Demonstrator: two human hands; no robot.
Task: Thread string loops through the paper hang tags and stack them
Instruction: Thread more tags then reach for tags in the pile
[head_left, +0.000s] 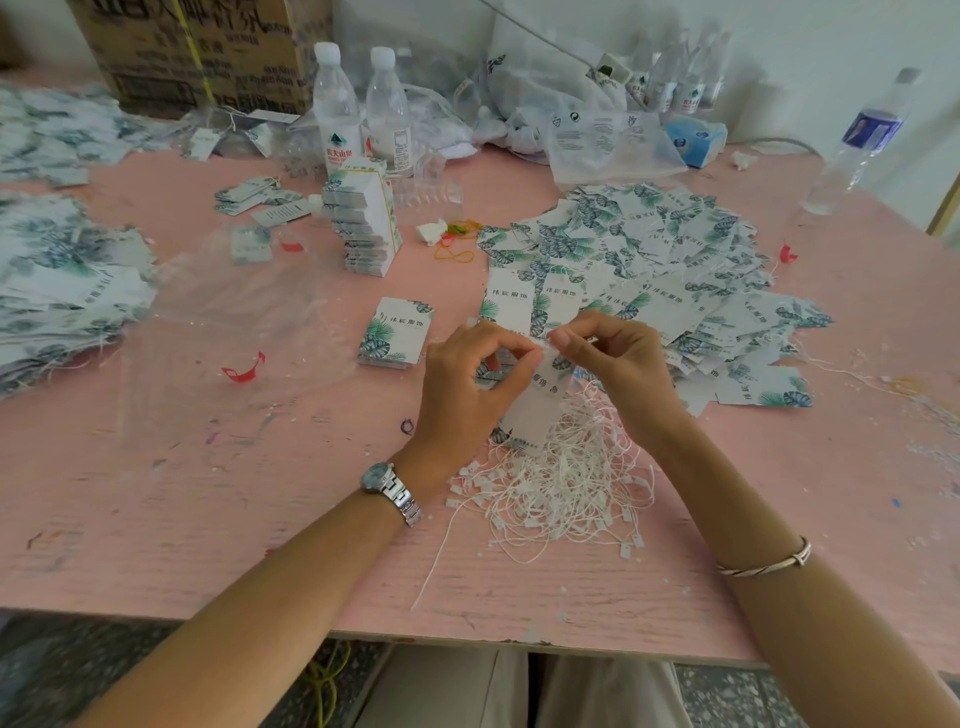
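A tag (535, 410) hangs tilted over the near middle of the pink table (208, 519), held between both hands. The left hand (467, 384) pinches its top edge with thumb and forefinger. The right hand (618, 358) pinches the same edge; any string there is too small to see. White strings (561, 483) lie tangled at six o'clock. A small tag stack (397, 332) sits at ten o'clock and a loose tag heap (649, 270) at one. Two water bottles (336, 104) and a cardboard box (197, 52) stand far off at eleven, contents unclear.

Bright, even daylight with soft, faint shadows; the centre is sharp, while wide-angle stretching and blur smear the edges, worst from nine to eleven o'clock.
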